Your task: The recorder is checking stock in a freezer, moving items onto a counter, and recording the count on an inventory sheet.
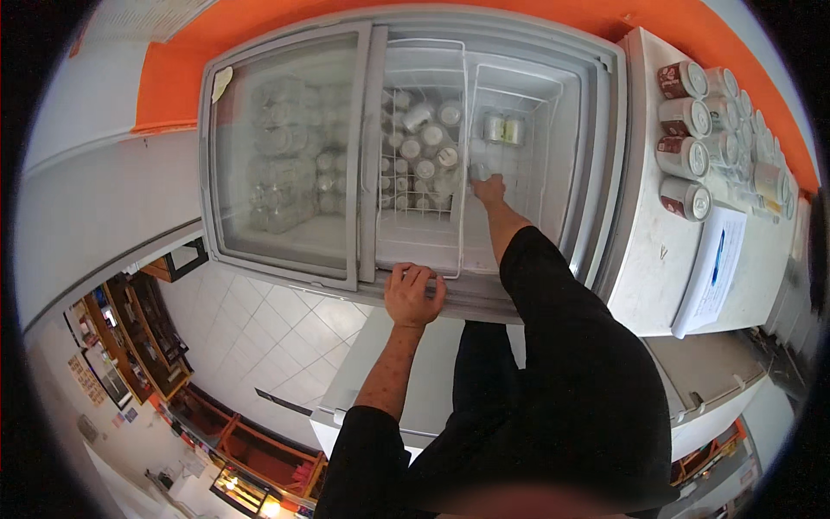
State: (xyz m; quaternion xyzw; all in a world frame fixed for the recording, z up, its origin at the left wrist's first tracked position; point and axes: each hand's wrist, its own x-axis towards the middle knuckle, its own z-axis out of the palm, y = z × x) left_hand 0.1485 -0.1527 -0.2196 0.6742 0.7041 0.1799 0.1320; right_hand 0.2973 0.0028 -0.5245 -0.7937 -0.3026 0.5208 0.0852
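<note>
A grey chest freezer (609,173) stands in front of me, its right part uncovered. My right hand (489,189) reaches down into the deep right compartment, with its fingers closed at a small pale can (480,172) that is partly hidden. Two more cans (504,130) with pale green and silver sides stand further back in that compartment. Across the front rim of the freezer, near the sliding glass lid, lies my left hand (415,294), its fingers curled over the edge. A white wire basket (464,104) left of my right hand holds many silver-topped cans (424,147).
The frosted sliding lid (294,156) covers the left part, with stacked packs under it. On the white surface to the right stand several dark red and silver cans (686,117), and a notebook (711,268) with a blue pen. White tiled floor (285,320) lies at the lower left.
</note>
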